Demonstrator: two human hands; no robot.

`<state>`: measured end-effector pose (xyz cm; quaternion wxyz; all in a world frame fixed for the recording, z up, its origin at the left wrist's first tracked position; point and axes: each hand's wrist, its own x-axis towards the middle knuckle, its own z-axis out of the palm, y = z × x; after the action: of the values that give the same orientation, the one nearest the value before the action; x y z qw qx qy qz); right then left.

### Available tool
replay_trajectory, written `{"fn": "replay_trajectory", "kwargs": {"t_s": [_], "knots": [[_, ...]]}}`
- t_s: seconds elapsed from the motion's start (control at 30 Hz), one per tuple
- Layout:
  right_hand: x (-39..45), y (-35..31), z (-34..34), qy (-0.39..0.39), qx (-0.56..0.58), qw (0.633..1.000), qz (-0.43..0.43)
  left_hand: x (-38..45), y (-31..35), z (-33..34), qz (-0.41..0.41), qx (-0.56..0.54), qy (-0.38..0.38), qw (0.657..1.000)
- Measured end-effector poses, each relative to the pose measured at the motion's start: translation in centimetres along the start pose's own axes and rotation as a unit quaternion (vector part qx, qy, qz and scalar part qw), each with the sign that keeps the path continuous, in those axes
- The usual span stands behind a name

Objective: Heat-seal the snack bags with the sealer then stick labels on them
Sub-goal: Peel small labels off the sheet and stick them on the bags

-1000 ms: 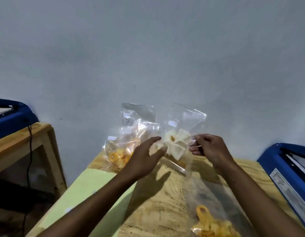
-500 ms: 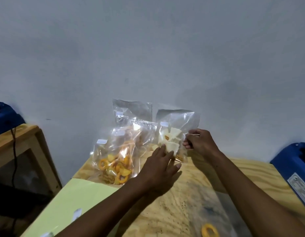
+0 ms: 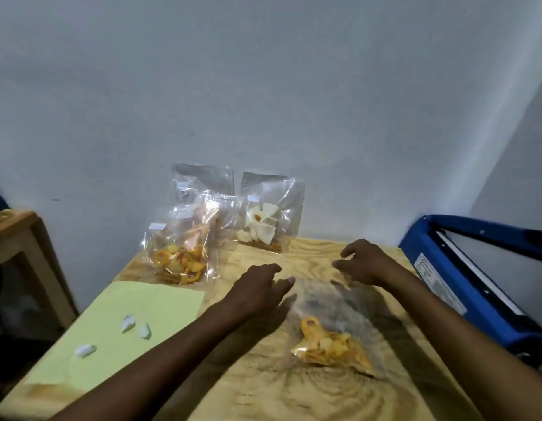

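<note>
On the wooden table (image 3: 263, 390), a clear snack bag (image 3: 333, 338) with orange and yellow chips is laid flat between the two forearms, its open end pointed toward the wall. Both hands are held over that far end. The left hand (image 3: 257, 287) is seen palm down with fingers loosely extended, at the bag's left corner; whether the plastic is actually touched cannot be told. The right hand (image 3: 364, 262) is seen with fingers loosely curled above the bag's far right corner, nothing being pinched as far as can be made out.

Against the wall, three filled bags are propped upright: a bag of white crackers (image 3: 269, 217) on the right, a bag of orange rings (image 3: 181, 247) in front on the left, and another bag (image 3: 203, 183) behind it. Small white labels are visible on them.

A pale yellow sheet (image 3: 118, 326) is laid on the table's left part, with three small white labels (image 3: 128, 323) on it. The blue heat sealer (image 3: 470, 275) is placed at the right edge of the table, its arm raised.
</note>
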<state>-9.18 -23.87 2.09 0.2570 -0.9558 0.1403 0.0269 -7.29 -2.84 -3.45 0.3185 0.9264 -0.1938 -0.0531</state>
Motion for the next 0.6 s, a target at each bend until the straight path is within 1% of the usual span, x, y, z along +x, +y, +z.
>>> {"fn": "replay_trajectory", "kwargs": {"t_s": [0.07, 0.13, 0.2, 0.23, 0.3, 0.37, 0.4, 0.43, 0.47, 0.53, 0.6], "knots": [[-2.1, 1.4, 0.0, -0.02, -0.059, 0.998, 0.033, -1.3, 1.0, 0.5, -0.032, -0.003, -0.002, 0.999], [-3.9, 2.5, 0.3, -0.031, -0.06, 0.995, 0.07, -2.5, 1.9, 1.0, -0.056, -0.01, -0.001, 0.998], [-5.3, 3.2, 1.2, -0.047, 0.016, 0.993, 0.105, -3.4, 2.5, 1.4, -0.069, -0.026, 0.007, 0.997], [-6.0, 3.5, 1.8, -0.045, 0.062, 0.991, 0.11, -4.0, 2.8, 1.5, -0.074, -0.04, 0.011, 0.996], [-7.2, 3.5, 2.7, -0.028, 0.118, 0.988, 0.1, -4.8, 3.1, 1.7, -0.088, -0.087, 0.013, 0.992], [-8.3, 3.3, 3.2, -0.003, 0.146, 0.985, 0.089, -5.1, 3.1, 1.8, -0.122, -0.168, 0.015, 0.978], [-9.0, 3.0, 3.5, 0.011, 0.166, 0.982, 0.086, -5.5, 2.9, 1.9, -0.146, -0.232, 0.015, 0.962], [-9.5, 2.8, 3.8, 0.025, 0.212, 0.973, 0.084, -5.8, 2.9, 2.0, -0.158, -0.291, 0.015, 0.943], [-10.1, 2.4, 4.0, 0.032, 0.277, 0.957, 0.084, -6.0, 2.8, 2.0, -0.159, -0.336, 0.017, 0.928], [-11.5, 1.4, 4.6, 0.035, 0.387, 0.919, 0.072, -6.5, 2.5, 1.8, -0.163, -0.379, 0.029, 0.911], [-12.2, 0.5, 4.9, 0.041, 0.448, 0.891, 0.056, -7.1, 2.3, 1.4, -0.154, -0.42, 0.05, 0.893]]}}
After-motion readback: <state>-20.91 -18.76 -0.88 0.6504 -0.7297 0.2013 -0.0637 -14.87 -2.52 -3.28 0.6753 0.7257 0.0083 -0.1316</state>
